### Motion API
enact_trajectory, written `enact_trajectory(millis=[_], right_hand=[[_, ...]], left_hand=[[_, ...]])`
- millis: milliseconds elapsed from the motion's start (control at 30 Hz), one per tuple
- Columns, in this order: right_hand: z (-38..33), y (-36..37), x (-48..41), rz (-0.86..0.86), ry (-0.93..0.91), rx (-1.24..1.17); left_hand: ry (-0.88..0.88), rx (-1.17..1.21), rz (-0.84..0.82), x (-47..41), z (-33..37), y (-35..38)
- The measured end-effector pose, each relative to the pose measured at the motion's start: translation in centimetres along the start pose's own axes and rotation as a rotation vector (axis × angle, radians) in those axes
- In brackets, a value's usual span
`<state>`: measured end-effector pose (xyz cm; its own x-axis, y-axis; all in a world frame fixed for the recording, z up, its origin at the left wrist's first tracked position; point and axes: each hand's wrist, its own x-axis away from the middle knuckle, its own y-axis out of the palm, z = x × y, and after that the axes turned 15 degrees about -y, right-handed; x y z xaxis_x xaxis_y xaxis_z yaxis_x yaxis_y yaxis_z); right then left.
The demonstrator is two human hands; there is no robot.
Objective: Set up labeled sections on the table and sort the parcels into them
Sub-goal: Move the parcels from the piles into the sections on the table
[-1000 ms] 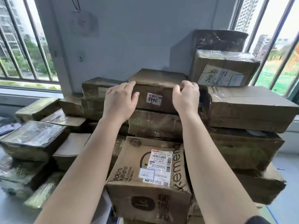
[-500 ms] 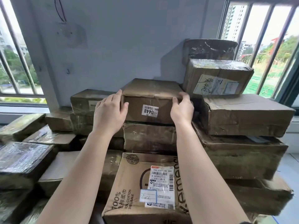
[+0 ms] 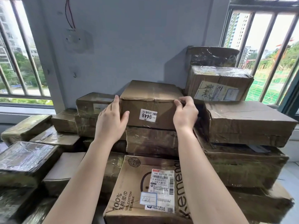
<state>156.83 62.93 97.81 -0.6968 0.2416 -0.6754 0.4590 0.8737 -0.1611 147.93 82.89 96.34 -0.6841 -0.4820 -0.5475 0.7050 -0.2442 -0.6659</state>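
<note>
A brown cardboard parcel point(image 3: 150, 101) with a white "0448" sticker sits on top of the middle stack, against the grey wall. My left hand point(image 3: 111, 120) clasps its left end, thumb across the front face. My right hand point(image 3: 186, 115) grips its right front corner, fingers hooked over the top edge. Under it lies another taped parcel point(image 3: 152, 139). In front, nearest me, stands a printed box point(image 3: 145, 189) with a shipping label. Both forearms reach over that box.
Taped parcels are heaped all around: flat wrapped ones at the left point(image 3: 25, 159), large boxes at the right point(image 3: 247, 123), and a taller stack point(image 3: 218, 83) beside the right window. Barred windows flank the wall point(image 3: 129, 38). No table or labels are in view.
The view has tilted up and closed in on the stack. My hands have shifted from the parcel's top edge to its two ends. The parcel still sits on the stack.
</note>
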Motion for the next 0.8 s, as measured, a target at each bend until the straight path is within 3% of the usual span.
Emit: enact_trajectory(millis=[267,400,533,800], right_hand=[[-3.0,-1.9,0.3,0.037,-0.107,0.039],[-4.5,-2.6,0.5,0.023,-0.210,-0.057],[-5.8,-3.9,0.8,-0.101,-0.266,-0.189],[-7.4,-6.4,1.0,-0.279,-0.240,-0.644]], left_hand=[[-0.109,0.241,-0.134,1.5,-0.9,-1.3],[-0.086,0.289,0.034,1.6,-1.0,-2.0],[-0.078,0.355,0.243,1.6,-0.4,-4.1],[-0.028,0.376,0.410,0.4,1.6,-9.4]])
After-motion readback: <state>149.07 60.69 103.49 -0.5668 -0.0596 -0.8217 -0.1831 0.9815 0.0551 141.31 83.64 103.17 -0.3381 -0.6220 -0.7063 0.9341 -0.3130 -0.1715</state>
